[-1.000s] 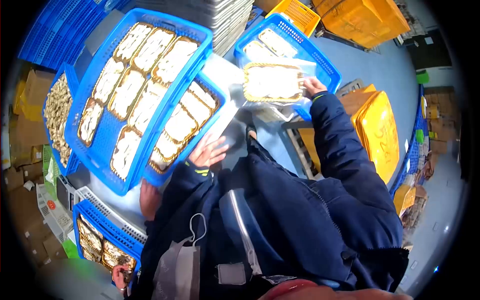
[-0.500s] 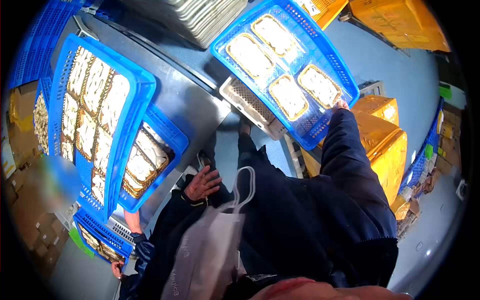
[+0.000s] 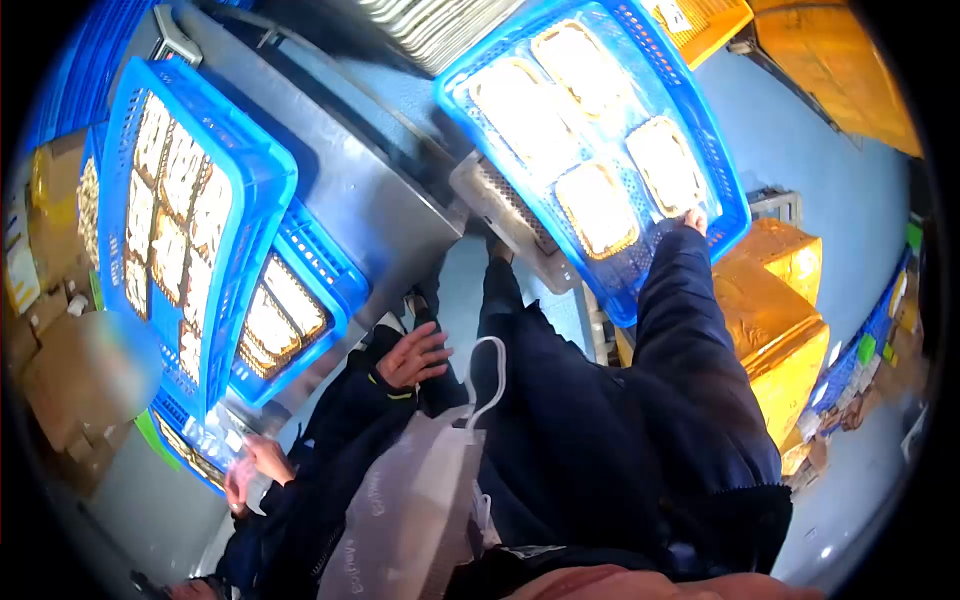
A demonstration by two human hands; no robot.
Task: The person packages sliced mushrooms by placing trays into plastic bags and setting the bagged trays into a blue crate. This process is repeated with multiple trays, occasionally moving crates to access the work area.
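Note:
My right hand (image 3: 692, 222) is at the lower right of a blue crate (image 3: 722, 150), its fingers at the near end of a gold-rimmed tray (image 3: 667, 165) with pale contents. Three more such trays lie in this crate. My left hand (image 3: 413, 357) is raised over my lap with its fingers spread and holds nothing. To its left, a blue crate (image 3: 272, 160) filled with rows of pale-topped trays rests partly over another blue crate (image 3: 340, 290) of similar trays.
A co-worker's hands (image 3: 262, 462) hold clear plastic at the lower left, beside another blue crate. Yellow-wrapped boxes (image 3: 765, 320) stand at the right. A metal table (image 3: 400, 215) lies between the crates; a pale crate (image 3: 500, 215) sits under the right one.
The view has shifted slightly, so the right-hand crate appears farther right. The co-worker's hands have come together with clear plastic between them. My right hand stays at the same tray.

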